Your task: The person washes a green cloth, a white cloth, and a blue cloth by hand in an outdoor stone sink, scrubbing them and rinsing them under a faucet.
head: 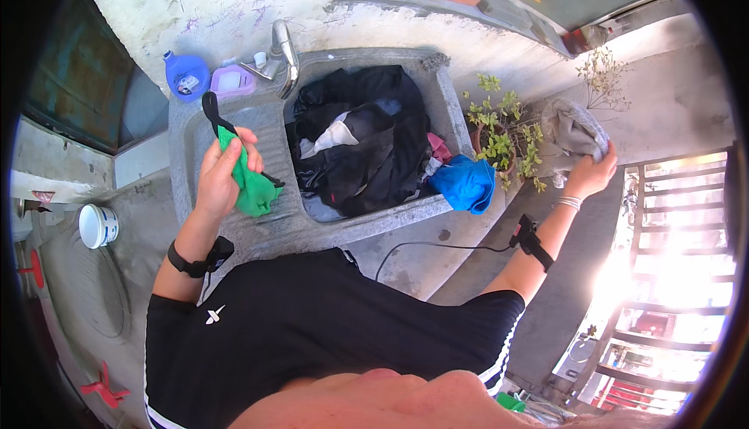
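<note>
My left hand [221, 174] grips a green cloth [253, 189] with black straps or trim, held above the ribbed washboard side [272, 148] of a grey stone sink. Out to the right, my right hand [588, 174] holds a grey cloth [576, 130] that hangs beside a potted plant. Dark wet clothes [374, 165] fill the basin between my hands, with a white piece [336, 135] among them. A blue cloth [466, 183] drapes over the basin's right front corner, near a pink cloth [439, 148].
A chrome faucet [285, 57] stands at the sink's back edge, near a purple soap dish [233, 82] and a blue-purple detergent jug [187, 77]. A leafy potted plant [497, 124] is right of the sink. A white bucket [98, 227] sits at left. A cable crosses before my body.
</note>
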The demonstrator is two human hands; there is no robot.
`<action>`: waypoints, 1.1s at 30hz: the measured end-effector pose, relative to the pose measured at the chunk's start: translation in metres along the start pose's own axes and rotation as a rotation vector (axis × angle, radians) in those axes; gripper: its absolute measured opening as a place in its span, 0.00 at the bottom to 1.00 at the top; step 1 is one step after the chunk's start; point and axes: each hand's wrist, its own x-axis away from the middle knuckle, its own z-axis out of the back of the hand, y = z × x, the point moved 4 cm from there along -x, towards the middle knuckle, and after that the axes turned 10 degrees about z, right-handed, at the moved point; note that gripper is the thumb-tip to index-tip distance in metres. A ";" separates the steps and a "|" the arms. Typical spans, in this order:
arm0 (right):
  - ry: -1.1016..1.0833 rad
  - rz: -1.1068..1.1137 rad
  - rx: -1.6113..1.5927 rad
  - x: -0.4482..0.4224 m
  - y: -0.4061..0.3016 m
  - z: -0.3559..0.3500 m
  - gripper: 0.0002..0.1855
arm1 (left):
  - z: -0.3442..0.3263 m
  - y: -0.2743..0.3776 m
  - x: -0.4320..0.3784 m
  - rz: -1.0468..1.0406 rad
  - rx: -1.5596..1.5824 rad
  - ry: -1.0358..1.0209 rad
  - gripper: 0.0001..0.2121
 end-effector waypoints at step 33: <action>-0.974 0.443 -1.684 0.111 -0.332 0.014 0.24 | -0.063 0.010 -0.031 -0.155 -0.459 0.043 0.16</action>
